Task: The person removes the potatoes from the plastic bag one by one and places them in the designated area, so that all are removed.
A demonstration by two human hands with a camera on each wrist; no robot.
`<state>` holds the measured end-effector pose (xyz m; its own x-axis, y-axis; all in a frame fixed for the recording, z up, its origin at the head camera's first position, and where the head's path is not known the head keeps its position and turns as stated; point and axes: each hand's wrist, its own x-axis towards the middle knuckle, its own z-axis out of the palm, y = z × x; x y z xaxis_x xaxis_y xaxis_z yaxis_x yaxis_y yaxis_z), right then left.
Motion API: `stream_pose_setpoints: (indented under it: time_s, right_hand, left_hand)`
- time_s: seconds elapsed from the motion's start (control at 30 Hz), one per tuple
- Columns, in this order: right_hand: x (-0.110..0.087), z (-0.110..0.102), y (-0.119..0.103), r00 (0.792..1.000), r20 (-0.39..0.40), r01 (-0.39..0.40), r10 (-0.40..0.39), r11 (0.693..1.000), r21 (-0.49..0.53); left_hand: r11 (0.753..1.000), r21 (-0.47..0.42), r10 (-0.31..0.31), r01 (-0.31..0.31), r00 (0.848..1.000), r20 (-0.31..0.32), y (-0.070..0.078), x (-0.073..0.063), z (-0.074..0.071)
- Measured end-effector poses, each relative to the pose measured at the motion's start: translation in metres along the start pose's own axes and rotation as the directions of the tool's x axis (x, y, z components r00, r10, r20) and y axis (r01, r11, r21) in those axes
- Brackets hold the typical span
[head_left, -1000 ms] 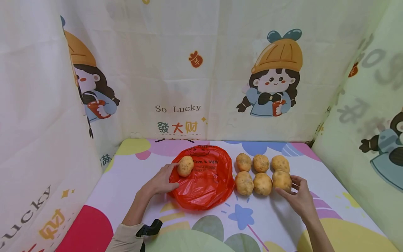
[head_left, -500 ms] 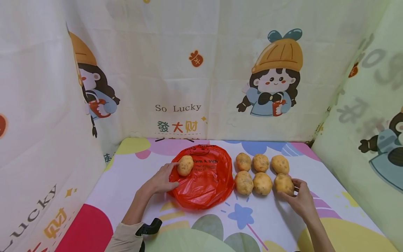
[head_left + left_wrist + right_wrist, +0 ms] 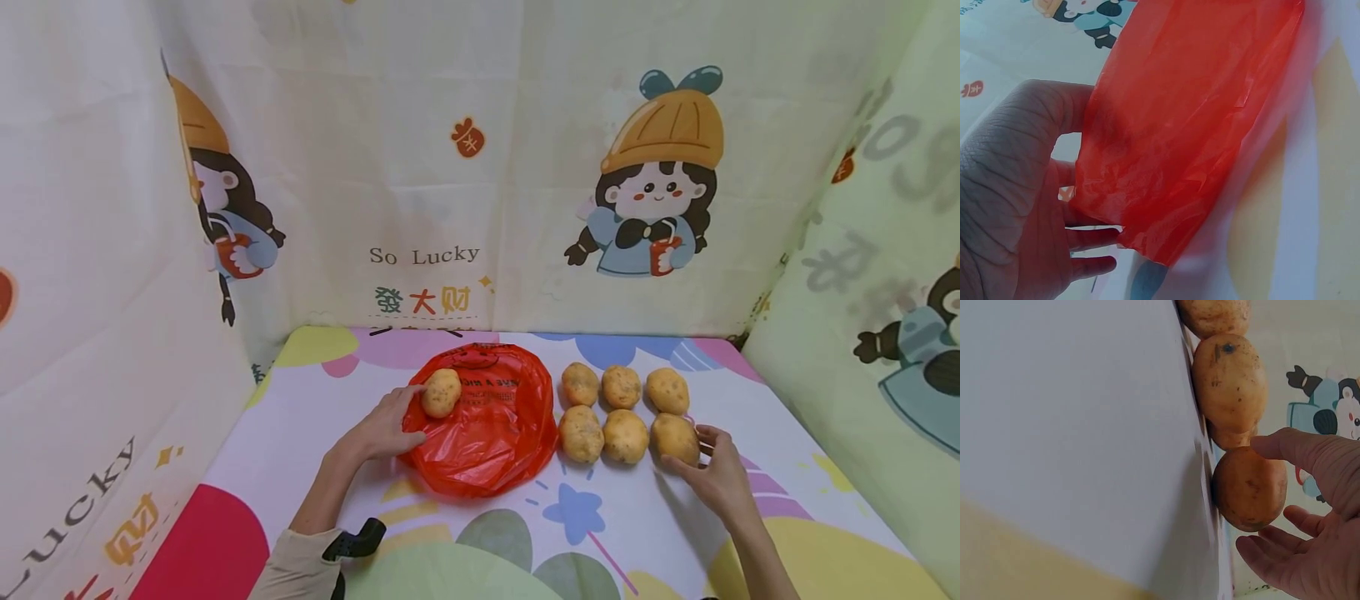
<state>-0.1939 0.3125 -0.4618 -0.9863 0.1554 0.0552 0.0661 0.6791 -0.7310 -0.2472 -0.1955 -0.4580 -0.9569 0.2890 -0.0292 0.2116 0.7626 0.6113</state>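
My left hand (image 3: 384,425) is at the left rim of a red plastic bag (image 3: 480,454), thumb and fingers spread apart. In the left wrist view its thumb tip is hidden behind the bag's wall (image 3: 1166,137), and the fingers touch the edge. One potato (image 3: 441,393) lies on the bag's left side beside the index finger. My right hand (image 3: 712,471) curves loosely around the front right potato (image 3: 675,440), which rests on the table. In the right wrist view the thumb touches this potato (image 3: 1250,489), while the fingers (image 3: 1266,556) stand slightly apart from it.
Several more potatoes stand in two rows right of the bag, among them a back right potato (image 3: 667,391) and a front left one (image 3: 581,434). A patterned cloth covers the table (image 3: 495,575). Printed curtains (image 3: 525,208) enclose the back and sides.
The front right potato has come down onto the table, slightly nearer and to the right. My right fingers have loosened from it. The left hand and bag stay nearly still.
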Motion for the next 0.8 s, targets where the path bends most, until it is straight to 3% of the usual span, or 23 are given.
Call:
stream_pose_setpoints:
  time_s: [0.4, 0.8]
  right_hand:
    - [-0.004, 0.003, -0.007, 0.996, -0.086, 0.035, -0.035, 0.999, -0.001]
    - [-0.009, 0.004, -0.032, 0.986, -0.169, 0.013, 0.001, 0.996, 0.083]
  left_hand:
    - [1.0, -0.005, -0.017, 0.017, 1.0, 0.002, 0.001, 0.0, 0.001]
    - [1.0, -0.014, -0.023, 0.023, 1.0, 0.003, 0.001, 0.001, 0.001]
